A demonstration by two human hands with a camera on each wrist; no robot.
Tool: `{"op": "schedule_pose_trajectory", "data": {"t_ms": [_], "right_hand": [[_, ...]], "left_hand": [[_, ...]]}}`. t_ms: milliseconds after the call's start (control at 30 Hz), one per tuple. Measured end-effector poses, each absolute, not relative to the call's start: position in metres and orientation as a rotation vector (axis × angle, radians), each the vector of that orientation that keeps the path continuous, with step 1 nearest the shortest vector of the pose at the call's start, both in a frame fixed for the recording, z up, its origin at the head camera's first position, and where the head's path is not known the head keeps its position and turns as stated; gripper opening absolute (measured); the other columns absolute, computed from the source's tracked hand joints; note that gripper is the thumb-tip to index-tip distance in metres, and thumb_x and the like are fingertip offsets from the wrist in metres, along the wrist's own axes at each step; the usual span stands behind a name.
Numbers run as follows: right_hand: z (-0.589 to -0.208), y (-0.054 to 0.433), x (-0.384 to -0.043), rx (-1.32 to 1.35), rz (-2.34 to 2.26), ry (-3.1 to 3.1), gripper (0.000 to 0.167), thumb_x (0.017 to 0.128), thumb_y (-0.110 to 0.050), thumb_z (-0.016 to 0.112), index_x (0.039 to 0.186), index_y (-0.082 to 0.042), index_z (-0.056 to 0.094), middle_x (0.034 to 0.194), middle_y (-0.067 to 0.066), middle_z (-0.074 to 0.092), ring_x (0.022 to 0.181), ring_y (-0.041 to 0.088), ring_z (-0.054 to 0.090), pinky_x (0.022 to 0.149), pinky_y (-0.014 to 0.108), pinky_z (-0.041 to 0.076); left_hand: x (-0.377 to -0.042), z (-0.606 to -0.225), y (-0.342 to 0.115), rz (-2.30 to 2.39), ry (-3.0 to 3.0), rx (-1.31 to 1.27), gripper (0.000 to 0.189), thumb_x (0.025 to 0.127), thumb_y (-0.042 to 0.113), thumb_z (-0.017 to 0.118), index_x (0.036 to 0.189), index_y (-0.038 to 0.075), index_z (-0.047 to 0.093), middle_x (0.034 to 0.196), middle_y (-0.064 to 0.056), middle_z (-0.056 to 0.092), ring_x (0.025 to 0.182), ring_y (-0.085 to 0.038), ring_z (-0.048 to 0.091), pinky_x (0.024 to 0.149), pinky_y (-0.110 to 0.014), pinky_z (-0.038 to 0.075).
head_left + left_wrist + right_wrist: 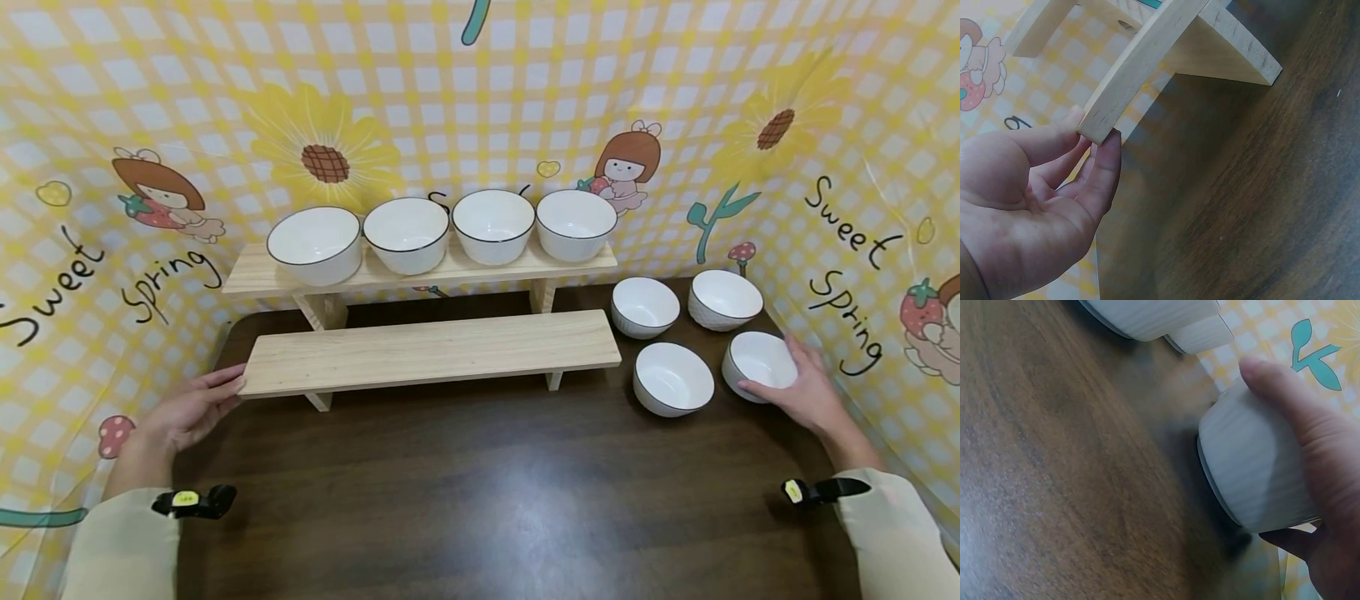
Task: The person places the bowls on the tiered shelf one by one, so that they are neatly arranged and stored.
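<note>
At the left end of the lower wooden shelf (435, 354), my left hand (187, 412) pinches the board's corner. The left wrist view shows the thumb and fingers on either side of the board end (1141, 69). On the right, my right hand (813, 396) grips a white bowl (765, 362) with a dark rim, thumb at the near side and fingers round the far right side. In the right wrist view that bowl (1254, 456) has fine ribs; whether its base touches the table I cannot tell.
Three more white bowls, a ribbed one (645, 308), a textured one (724, 300) and a front one (672, 380), stand beside the held bowl. Several larger bowls (408, 237) line the upper shelf (247, 271). Checked cloth (480, 100) surrounds the dark table (450, 483).
</note>
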State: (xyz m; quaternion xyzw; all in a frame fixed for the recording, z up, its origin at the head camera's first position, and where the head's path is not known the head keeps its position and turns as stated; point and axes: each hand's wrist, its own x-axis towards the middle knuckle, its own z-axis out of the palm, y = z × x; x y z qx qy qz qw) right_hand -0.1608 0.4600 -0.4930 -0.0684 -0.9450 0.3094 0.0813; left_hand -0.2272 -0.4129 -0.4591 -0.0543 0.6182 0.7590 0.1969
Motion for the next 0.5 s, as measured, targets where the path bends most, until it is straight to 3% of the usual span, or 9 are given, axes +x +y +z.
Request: {"op": "schedule_pose_trajectory", "data": {"t_ms": [500], "right_hand": [[-0.4903,0.4577,-0.1608,-0.166,0.846,-2.827,0.108,0.086,-0.036,0.08,0.155,0.015,0.013,0.153,0.045,0.014,0.134,0.063,0.024,0.111,0.07,0.023]], "left_hand": [[-0.2257,-0.4559,-0.4104,2.124,1.754,-0.182,0.033,0.103,0.001,0.058,0.099,0.025,0.08,0.101,0.009,0.073,0.093,-0.003,0.067,0.08,-0.019,0.056]]}}
